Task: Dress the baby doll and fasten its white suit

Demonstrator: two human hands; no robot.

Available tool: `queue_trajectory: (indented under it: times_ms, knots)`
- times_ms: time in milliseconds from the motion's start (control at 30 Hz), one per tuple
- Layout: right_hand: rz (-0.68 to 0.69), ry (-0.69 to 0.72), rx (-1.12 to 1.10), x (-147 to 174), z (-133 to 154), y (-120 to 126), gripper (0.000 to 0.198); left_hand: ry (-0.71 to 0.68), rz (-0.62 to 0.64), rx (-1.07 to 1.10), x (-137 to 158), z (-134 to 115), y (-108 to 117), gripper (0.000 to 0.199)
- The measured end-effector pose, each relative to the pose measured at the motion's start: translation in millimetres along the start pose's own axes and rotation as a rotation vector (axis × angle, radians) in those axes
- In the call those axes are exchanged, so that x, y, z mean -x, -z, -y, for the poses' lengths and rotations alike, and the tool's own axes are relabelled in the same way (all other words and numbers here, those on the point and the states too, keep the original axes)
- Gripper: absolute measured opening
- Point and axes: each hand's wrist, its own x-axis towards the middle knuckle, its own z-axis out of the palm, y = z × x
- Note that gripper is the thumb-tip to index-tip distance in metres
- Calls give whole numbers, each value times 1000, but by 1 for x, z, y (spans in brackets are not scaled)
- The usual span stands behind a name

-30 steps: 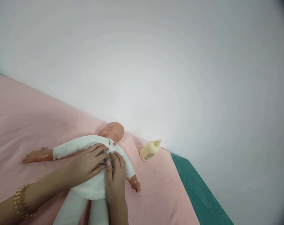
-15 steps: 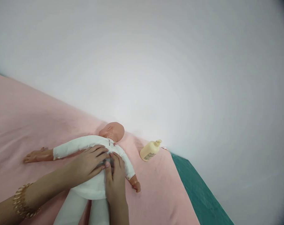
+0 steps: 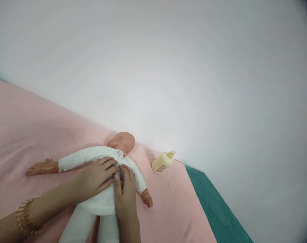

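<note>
A baby doll [image 3: 100, 200] with a white cloth body and moulded plastic head, arms spread, lies on a pink cloth. My left hand [image 3: 99, 177] rests on the doll's torso from the left, fingers stretched out and slightly curved. From below, my right hand [image 3: 126, 190] lies on the right side of the same torso, fingers extended and the thumb apart. Between the fingertips shows a grey patch [image 3: 118, 173], mostly covered; I cannot tell whether it is a separate thing. Neither hand is closed around anything I can see.
A pale yellow pump bottle [image 3: 162, 163] stands right of the doll. The pink cloth [image 3: 173, 209] covers the surface, with a green surface [image 3: 214, 202] beyond its right edge. A white wall [image 3: 153, 74] rises close behind. A beaded bracelet [image 3: 26, 217] circles my left wrist.
The whole view has shifted very slightly, so everything sits a few pixels further right. Both hands keep their places on the doll.
</note>
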Motion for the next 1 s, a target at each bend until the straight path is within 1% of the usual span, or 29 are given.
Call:
queue_trajectory:
  times_ms: [433, 700, 900, 1000]
  knots:
    - [-7, 0, 8, 0, -1, 0, 38, 13, -15, -33, 0, -4, 1, 24]
    - [-27, 14, -6, -1, -3, -1, 37, -2, -24, -13, 2, 0, -1, 28]
    - [-24, 8, 1, -2, -2, 0, 42, 1, -50, -19, 2, 3, -3, 32]
    - [-25, 20, 5, -4, -1, 1, 40, -1, -64, -12, 3, 6, -5, 32]
